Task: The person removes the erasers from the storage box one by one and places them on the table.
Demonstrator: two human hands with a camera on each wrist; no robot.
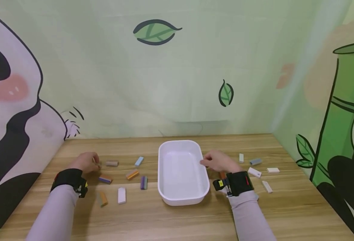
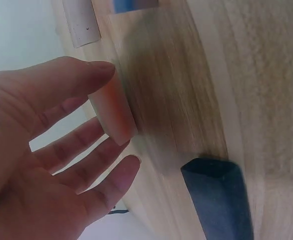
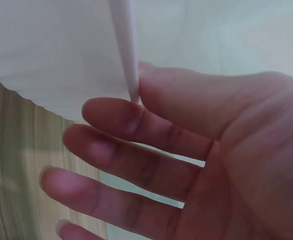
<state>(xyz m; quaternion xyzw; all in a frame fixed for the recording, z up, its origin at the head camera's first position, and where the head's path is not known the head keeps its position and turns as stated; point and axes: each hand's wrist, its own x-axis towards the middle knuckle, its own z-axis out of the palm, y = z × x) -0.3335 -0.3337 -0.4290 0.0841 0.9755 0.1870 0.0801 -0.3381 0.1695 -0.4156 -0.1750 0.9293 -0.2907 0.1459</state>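
On the left side of the table, my left hand [image 1: 85, 162] pinches a small orange-and-beige block [image 2: 113, 111]. In the left wrist view the thumb lies at its upper end, with fingertips behind its lower end. A dark block [image 2: 219, 197] lies on the wood near that hand. The white rectangular tub [image 1: 183, 197] stands mid-table, with nothing inside it. My right hand [image 1: 219, 161] pinches the tub's right rim [image 3: 126, 55]. Its thumb is on the outside, and the index finger reaches beneath the edge in the right wrist view.
Between left hand and tub lie several small blocks, including a brown one [image 1: 112, 163], a light blue one [image 1: 139, 161] and a white one [image 1: 121, 195]. Right of the tub are more, such as a grey-blue block [image 1: 255, 161] and a white block [image 1: 267, 186]. A printed curtain [image 1: 195, 60] hangs behind.
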